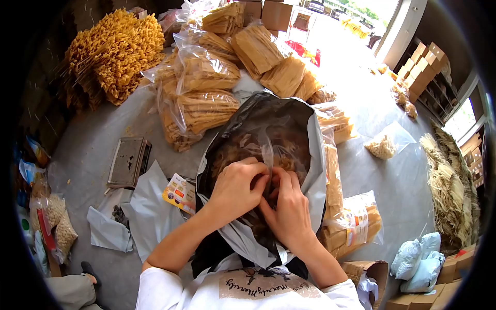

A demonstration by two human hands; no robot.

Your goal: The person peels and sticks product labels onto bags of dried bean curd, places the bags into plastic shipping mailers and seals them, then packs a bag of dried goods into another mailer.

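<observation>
Head view: left hand (238, 184) and right hand (290, 209) meet over the open mouth of a large black-and-grey bag (316, 155). Fingers of both curl inward, pinching gathered plastic of a clear inner bag (267, 147); fingertips partly hidden. Inner bag lies inside the large bag, directly beneath and just beyond the hands. Left of the large bag: printed card (181, 193), then metal scale-like box (127, 161). Right: labelled clear pack (357, 225). Farther: stacked packs of yellowish sticks (209, 70); cartons (423, 71) at far right.
</observation>
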